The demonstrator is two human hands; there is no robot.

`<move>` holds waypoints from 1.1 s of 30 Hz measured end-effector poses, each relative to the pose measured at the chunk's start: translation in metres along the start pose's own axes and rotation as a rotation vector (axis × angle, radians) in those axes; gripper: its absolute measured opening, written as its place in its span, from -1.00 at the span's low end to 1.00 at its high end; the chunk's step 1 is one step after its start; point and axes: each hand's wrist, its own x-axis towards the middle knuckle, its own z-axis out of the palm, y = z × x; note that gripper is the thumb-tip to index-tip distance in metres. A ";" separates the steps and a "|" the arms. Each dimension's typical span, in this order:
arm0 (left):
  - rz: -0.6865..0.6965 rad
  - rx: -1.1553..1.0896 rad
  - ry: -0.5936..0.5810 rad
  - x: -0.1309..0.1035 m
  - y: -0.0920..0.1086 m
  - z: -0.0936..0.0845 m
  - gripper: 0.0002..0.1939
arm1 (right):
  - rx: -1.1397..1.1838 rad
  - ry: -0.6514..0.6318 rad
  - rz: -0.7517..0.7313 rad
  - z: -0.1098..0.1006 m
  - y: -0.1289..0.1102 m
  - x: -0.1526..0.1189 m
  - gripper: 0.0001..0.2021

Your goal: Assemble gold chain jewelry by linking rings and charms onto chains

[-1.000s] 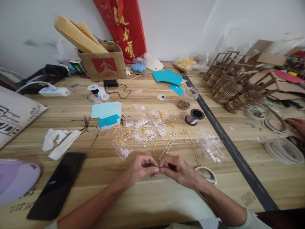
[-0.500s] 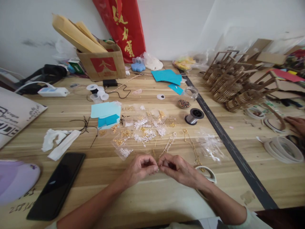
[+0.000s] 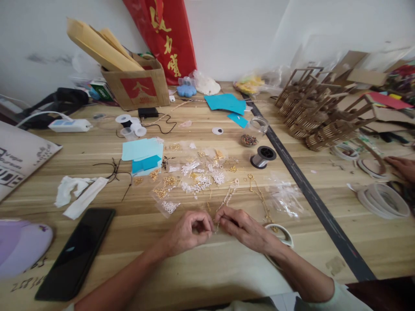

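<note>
You had soft, even light, a little dim, with grayish corners. A pale, milky shine lay on the front of your counter (image 3: pixel 194 276), with a dark shadow at the bottom. Your black phone (image 3: pixel 78 259) had a small bright spot. Your thin silver chain (image 3: pixel 230 195) and tiny rings (image 3: pixel 198 184) looked fuzzy. The purple thing (image 3: pixel 24 247) looked stretched at the left edge.

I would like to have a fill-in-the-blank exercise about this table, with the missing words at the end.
The right hand touches a silver ____. The phone is ____ in colour. As pictured, the googly eye lies on the ____ side of the clear jar.
Missing words: chain; black; left.
</note>
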 end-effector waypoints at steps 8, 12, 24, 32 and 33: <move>-0.044 0.187 -0.034 -0.002 0.000 -0.002 -0.94 | 0.002 -0.045 0.017 0.002 0.000 -0.002 -0.90; -0.039 0.269 -0.014 -0.003 0.000 0.000 -0.94 | -0.015 -0.060 0.000 0.003 0.001 -0.001 -0.90; -0.032 0.223 -0.011 -0.003 0.001 0.001 -0.89 | 0.059 -0.142 0.064 0.003 -0.002 0.000 -0.90; -0.015 0.180 0.022 -0.003 0.004 0.005 -0.88 | 0.254 -0.191 0.101 0.005 0.004 0.005 -0.95; -0.008 0.174 0.027 -0.003 0.004 0.005 -0.88 | 0.299 -0.202 0.103 0.005 0.005 0.005 -0.95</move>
